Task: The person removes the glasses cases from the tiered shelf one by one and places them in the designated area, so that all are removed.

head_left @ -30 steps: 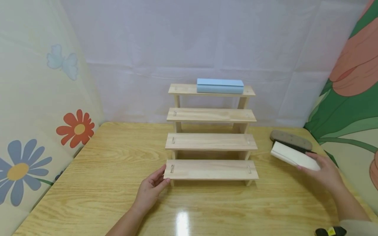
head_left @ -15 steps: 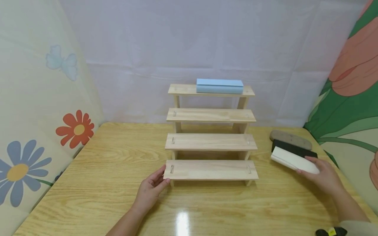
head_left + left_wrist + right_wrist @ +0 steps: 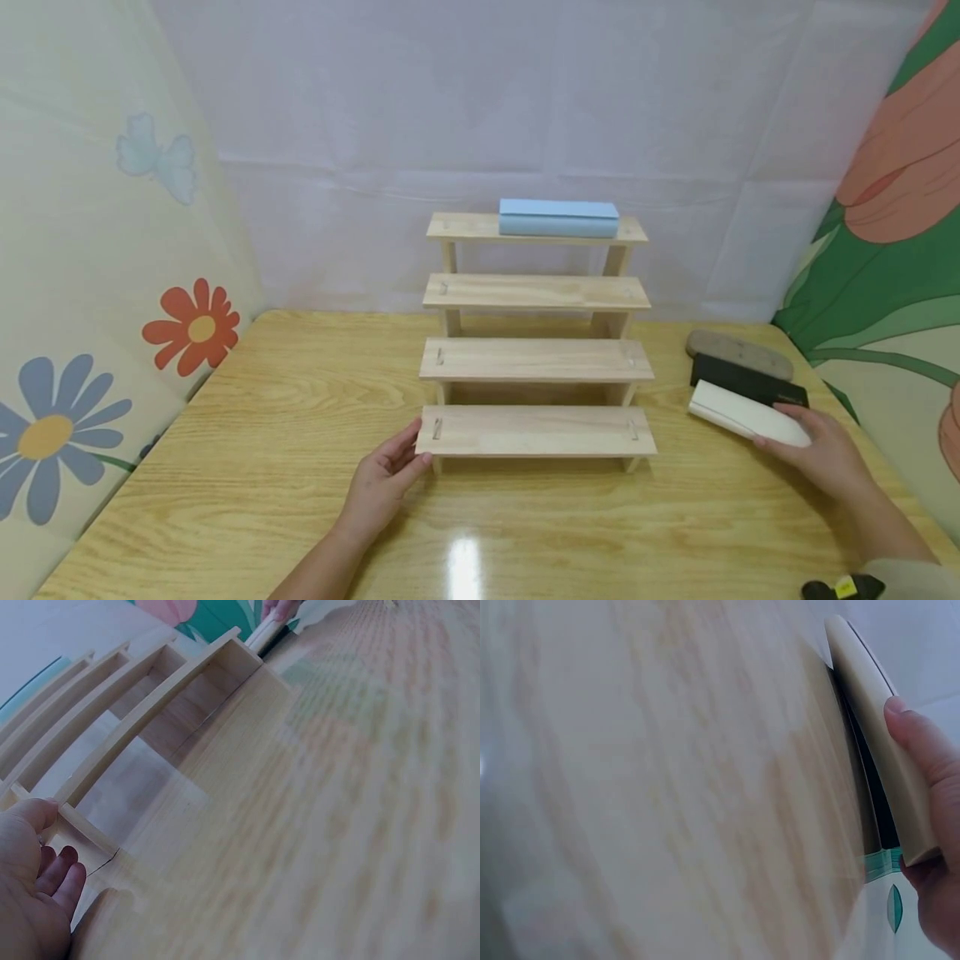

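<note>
My left hand (image 3: 378, 492) grips the left end of the lowest shelf of a pale wooden stepped rack (image 3: 536, 432), thumb at the front corner. The left wrist view shows that thumb on the shelf's end, with other fingers (image 3: 60, 877) loosely bent below it. At the right, my right hand (image 3: 832, 454) holds a white glasses case (image 3: 742, 412) by its right end, between thumb and fingers. The case lies slanted, close in front of a black case (image 3: 750, 382); whether it touches the table cannot be told. A light blue glasses case (image 3: 558, 218) sits on the top shelf.
Behind the black case lies a grey-brown case (image 3: 738, 354). The rack stands mid-way on a wood-grain table (image 3: 300, 392), near a white cloth backdrop (image 3: 375, 125). Flower-printed panels flank both sides. A black and yellow item (image 3: 843, 588) shows at the right wrist.
The right hand has lowered the white case toward the table and slightly nearer me, baring more of the black case. The left hand and the rack have stayed put.
</note>
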Tool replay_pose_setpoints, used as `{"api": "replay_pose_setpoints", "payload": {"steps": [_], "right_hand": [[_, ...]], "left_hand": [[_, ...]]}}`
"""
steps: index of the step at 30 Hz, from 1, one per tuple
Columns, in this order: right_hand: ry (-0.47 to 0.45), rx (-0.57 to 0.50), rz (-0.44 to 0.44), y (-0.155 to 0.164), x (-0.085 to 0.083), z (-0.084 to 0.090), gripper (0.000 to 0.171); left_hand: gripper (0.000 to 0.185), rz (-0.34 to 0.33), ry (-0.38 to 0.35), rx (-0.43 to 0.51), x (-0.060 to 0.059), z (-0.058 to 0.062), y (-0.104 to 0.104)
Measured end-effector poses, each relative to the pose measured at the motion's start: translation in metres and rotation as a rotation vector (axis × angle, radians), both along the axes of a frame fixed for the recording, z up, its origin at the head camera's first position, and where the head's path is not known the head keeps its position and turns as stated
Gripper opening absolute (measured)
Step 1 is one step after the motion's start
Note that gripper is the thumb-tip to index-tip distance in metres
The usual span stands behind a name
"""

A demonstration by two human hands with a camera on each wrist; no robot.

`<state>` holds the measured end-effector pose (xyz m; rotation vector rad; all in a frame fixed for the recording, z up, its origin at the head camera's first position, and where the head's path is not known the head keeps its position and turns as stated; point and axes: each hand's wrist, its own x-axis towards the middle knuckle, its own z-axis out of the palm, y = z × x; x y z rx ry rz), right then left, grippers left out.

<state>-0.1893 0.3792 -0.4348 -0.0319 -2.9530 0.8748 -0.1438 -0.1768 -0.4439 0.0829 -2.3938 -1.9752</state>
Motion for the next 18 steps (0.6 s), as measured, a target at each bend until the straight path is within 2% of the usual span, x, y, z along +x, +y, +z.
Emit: {"api": "replay_pose_setpoints", "payload": {"steps": [18], "right_hand": [[-0.037,0.018,0.033,0.0008,-0.0025,-0.0025,0.083]], "left_hand": [[0.053,-0.009,0.006,-0.014,0.0006,0.0003,-0.0002]]}}
